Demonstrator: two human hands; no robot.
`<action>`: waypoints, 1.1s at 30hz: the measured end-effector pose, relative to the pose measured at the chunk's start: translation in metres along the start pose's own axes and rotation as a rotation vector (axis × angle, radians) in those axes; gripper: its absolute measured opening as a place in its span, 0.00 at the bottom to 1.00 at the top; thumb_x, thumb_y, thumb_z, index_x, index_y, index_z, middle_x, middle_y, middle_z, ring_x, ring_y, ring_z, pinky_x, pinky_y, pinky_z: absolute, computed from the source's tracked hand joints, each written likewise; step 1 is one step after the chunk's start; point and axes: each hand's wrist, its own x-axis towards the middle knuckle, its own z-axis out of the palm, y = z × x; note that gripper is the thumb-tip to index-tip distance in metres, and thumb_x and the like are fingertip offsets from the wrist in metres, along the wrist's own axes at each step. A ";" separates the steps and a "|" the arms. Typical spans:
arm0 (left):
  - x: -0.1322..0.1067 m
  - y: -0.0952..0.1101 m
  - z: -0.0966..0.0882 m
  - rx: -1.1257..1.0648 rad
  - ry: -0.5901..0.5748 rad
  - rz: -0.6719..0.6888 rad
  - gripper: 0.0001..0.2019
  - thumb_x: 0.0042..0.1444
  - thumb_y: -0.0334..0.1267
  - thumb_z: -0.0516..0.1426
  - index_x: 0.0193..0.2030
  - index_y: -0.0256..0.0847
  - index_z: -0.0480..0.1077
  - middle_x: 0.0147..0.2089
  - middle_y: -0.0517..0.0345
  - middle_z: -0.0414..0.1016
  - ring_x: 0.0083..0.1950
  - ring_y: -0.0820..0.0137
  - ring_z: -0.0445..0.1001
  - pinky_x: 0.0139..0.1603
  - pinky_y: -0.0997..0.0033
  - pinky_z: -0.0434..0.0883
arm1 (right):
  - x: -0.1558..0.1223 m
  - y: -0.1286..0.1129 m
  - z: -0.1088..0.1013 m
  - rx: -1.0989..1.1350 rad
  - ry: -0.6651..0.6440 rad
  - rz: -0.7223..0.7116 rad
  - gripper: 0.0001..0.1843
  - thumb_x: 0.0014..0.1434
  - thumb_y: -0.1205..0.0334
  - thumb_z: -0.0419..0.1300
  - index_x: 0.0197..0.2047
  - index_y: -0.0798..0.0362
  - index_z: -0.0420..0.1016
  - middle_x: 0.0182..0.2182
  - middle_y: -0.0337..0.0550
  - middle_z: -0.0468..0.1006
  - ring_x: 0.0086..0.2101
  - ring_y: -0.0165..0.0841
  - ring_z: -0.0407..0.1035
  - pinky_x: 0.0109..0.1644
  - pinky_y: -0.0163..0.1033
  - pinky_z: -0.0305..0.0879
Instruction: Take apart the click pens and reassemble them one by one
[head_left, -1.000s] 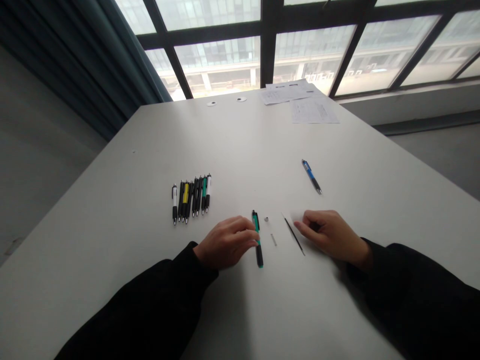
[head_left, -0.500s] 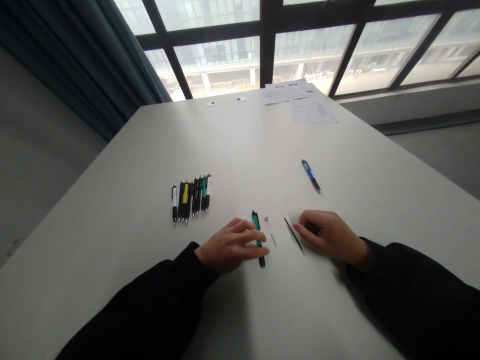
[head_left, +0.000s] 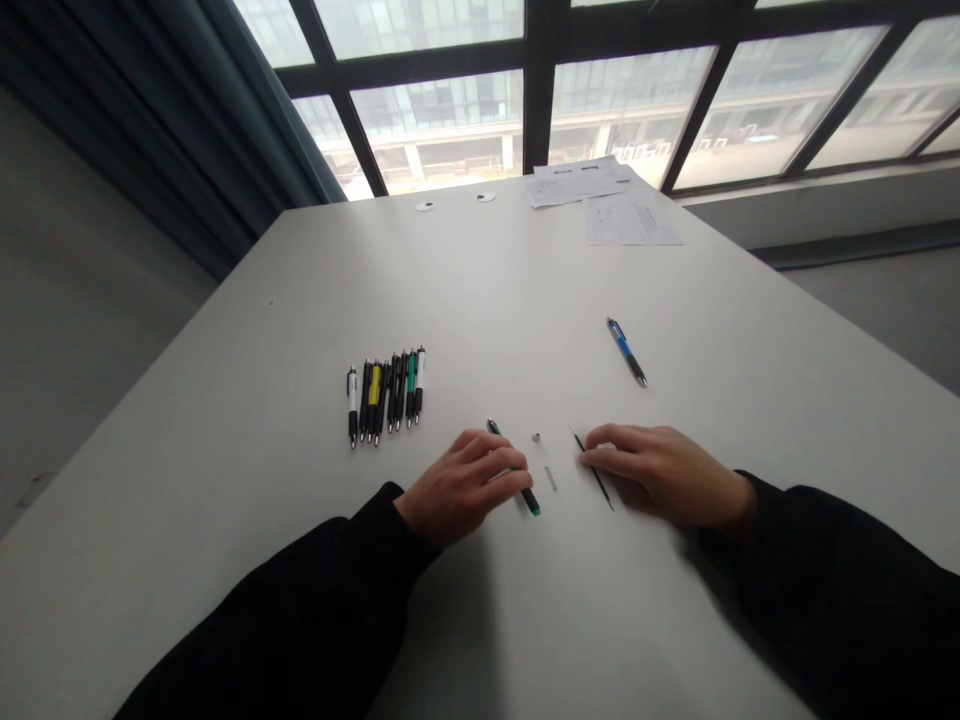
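**Setting:** office or meeting room.
**Evidence:**
- Large white table (head_left: pixel 225 450) with a plain work surface.
- Printed sheets (head_left: pixel 630 220) lie at its far edge.
- Stationery only: a row of click pens (head_left: pixel 384 395), a blue pen (head_left: pixel 626 352) lying apart, and a green pen (head_left: pixel 531 500) beside small loose pen parts.
- Dark-framed window wall (head_left: pixel 536 80) with a blue-grey curtain (head_left: pixel 247 130) — multi-storey blocks show outside.
- Walls are plain grey.
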 end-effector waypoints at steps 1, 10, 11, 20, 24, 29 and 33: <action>0.000 0.000 0.000 0.002 0.010 -0.007 0.09 0.65 0.26 0.50 0.46 0.40 0.68 0.45 0.54 0.78 0.48 0.66 0.70 0.52 0.64 0.66 | 0.000 0.000 0.000 -0.004 -0.001 0.002 0.19 0.59 0.73 0.53 0.51 0.52 0.72 0.49 0.50 0.76 0.40 0.35 0.75 0.43 0.38 0.69; -0.001 -0.001 0.002 -0.002 0.297 -0.145 0.10 0.63 0.29 0.56 0.50 0.40 0.67 0.43 0.52 0.75 0.46 0.65 0.73 0.50 0.62 0.71 | -0.002 0.003 -0.013 -0.014 -0.075 0.017 0.15 0.61 0.73 0.51 0.45 0.50 0.74 0.44 0.46 0.75 0.31 0.31 0.71 0.35 0.36 0.65; -0.002 -0.001 0.002 -0.010 0.317 -0.158 0.11 0.62 0.29 0.57 0.51 0.39 0.67 0.43 0.51 0.74 0.46 0.66 0.72 0.49 0.62 0.72 | -0.003 0.002 -0.014 -0.022 -0.095 0.022 0.14 0.61 0.73 0.51 0.44 0.50 0.73 0.44 0.46 0.74 0.31 0.30 0.71 0.35 0.36 0.65; -0.006 -0.001 0.004 -0.273 0.548 -0.361 0.14 0.60 0.26 0.59 0.52 0.38 0.71 0.44 0.52 0.73 0.44 0.69 0.74 0.45 0.68 0.75 | -0.001 -0.001 -0.005 0.031 0.019 0.047 0.10 0.65 0.73 0.48 0.44 0.53 0.66 0.47 0.51 0.73 0.35 0.34 0.72 0.41 0.39 0.71; -0.003 0.005 0.007 -0.991 0.544 -0.631 0.11 0.61 0.34 0.59 0.50 0.38 0.73 0.41 0.53 0.74 0.36 0.71 0.77 0.38 0.69 0.76 | -0.002 0.004 0.008 0.222 0.383 0.053 0.09 0.66 0.72 0.50 0.46 0.50 0.61 0.39 0.46 0.74 0.36 0.34 0.71 0.39 0.38 0.70; 0.001 0.009 0.008 -1.612 0.315 -0.744 0.12 0.56 0.37 0.65 0.44 0.34 0.77 0.35 0.53 0.76 0.33 0.70 0.77 0.35 0.69 0.76 | -0.001 -0.005 0.012 0.451 0.703 0.202 0.14 0.65 0.71 0.54 0.53 0.49 0.62 0.38 0.44 0.74 0.30 0.30 0.70 0.34 0.37 0.69; 0.003 0.011 0.003 -1.825 0.036 -0.753 0.12 0.54 0.37 0.66 0.43 0.32 0.77 0.34 0.51 0.78 0.32 0.67 0.80 0.35 0.69 0.77 | 0.012 -0.028 0.007 1.022 0.642 0.397 0.03 0.65 0.65 0.58 0.43 0.52 0.71 0.37 0.44 0.76 0.23 0.24 0.62 0.25 0.33 0.62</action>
